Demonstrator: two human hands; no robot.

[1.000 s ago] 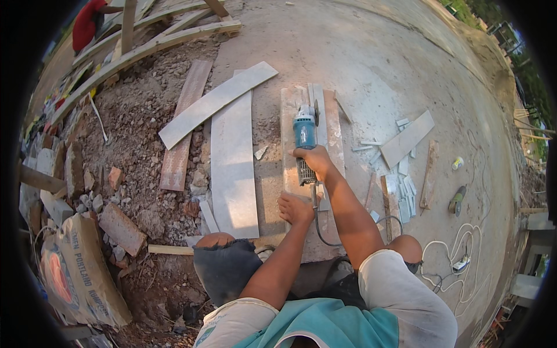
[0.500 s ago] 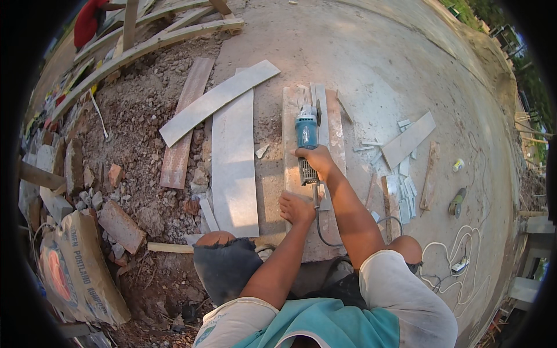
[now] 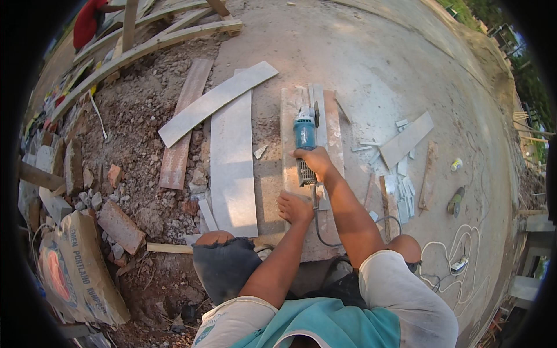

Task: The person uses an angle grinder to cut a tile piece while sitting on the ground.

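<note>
Your right hand grips the grinder, likely steadying its 12-o'clock disc; whether your curled left hand holds anything is unclear.

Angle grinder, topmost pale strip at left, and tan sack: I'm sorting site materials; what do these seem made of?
Angle grinder: probably plastic where smooth and teal, with a silvery, likely metal head. Pale strip: likely ceramic or stone tile, matt, given its flat grey face and crisp edges. Sack: perhaps paper, dull, judging by its stiff creases.
</note>
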